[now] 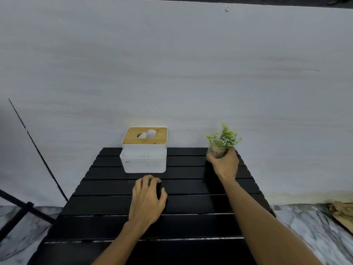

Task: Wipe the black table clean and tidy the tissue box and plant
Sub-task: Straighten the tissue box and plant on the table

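Note:
The black slatted table (191, 203) stands against a pale wall. On its far left part stands the white tissue box (144, 161) with a wooden lid and a tissue poking out. My right hand (225, 162) is closed around the small pot of the green plant (223, 139) at the far right corner of the table. My left hand (148, 199) lies palm down near the table's middle, just in front of the tissue box. Its fingers curl over a small dark cloth (159, 188) that barely stands out from the black slats.
The pale wall runs close behind the table's far edge. Marble-patterned floor (309, 232) shows on both sides. A black metal frame (21, 209) stands at the lower left, and a brown wooden thing (342, 215) lies on the floor at the right edge.

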`<state>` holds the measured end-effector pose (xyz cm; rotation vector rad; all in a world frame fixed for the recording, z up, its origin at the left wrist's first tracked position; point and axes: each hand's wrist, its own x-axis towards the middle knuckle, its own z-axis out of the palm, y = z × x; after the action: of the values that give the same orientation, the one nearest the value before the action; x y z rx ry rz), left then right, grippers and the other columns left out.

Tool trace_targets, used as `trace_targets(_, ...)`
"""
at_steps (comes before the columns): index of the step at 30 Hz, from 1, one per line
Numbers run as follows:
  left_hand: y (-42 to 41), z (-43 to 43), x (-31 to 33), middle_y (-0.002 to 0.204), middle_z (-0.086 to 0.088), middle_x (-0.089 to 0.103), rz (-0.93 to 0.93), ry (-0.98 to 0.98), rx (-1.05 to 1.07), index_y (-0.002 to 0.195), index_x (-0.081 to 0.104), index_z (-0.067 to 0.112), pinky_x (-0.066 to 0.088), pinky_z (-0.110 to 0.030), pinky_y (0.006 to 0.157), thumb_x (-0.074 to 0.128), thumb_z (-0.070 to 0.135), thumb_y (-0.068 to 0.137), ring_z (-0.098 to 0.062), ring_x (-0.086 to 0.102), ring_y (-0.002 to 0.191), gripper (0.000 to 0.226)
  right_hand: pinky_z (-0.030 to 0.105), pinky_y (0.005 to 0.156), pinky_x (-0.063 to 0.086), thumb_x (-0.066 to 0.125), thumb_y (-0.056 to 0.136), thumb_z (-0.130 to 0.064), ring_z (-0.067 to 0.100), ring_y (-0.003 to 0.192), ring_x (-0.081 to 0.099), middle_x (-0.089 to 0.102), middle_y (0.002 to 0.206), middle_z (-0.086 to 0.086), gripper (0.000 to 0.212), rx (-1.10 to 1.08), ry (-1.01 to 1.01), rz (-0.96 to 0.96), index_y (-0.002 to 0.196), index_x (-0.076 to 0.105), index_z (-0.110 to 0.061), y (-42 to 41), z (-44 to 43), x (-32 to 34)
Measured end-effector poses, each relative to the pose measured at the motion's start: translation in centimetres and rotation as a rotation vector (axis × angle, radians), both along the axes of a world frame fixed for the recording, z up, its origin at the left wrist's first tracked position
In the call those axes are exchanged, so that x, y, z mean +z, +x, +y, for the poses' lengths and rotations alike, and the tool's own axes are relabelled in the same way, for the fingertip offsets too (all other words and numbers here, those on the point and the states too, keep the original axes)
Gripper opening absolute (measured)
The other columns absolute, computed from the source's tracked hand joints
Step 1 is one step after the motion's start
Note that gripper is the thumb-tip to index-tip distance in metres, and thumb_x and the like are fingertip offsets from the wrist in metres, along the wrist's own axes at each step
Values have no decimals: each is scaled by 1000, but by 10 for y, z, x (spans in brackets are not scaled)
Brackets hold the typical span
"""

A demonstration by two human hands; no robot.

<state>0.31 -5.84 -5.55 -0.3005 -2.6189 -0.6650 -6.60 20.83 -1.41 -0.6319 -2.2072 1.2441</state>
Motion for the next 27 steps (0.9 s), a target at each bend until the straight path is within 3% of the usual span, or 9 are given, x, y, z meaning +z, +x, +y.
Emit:
trace_targets(12, 1, 0, 0, 119, 5, 52, -11, 7, 2, 112, 61, 22, 41, -34, 95, 56, 36, 89, -16, 44, 112, 27, 35, 72, 52, 85, 67, -32, 23, 96, 64, 65, 107, 3, 60, 152, 28, -63, 116, 55, -16, -9, -33, -4)
trace_targets(27, 0, 1, -1, 119, 3, 54, -5, -1, 6, 111, 62, 20, 44, -37, 94, 55, 36, 89, -18, 46, 112, 28, 39, 83, 57, 82, 65, -37, 25, 104, 64, 66, 113, 7, 75, 161, 36, -67, 129, 55, -9, 6, -34, -10)
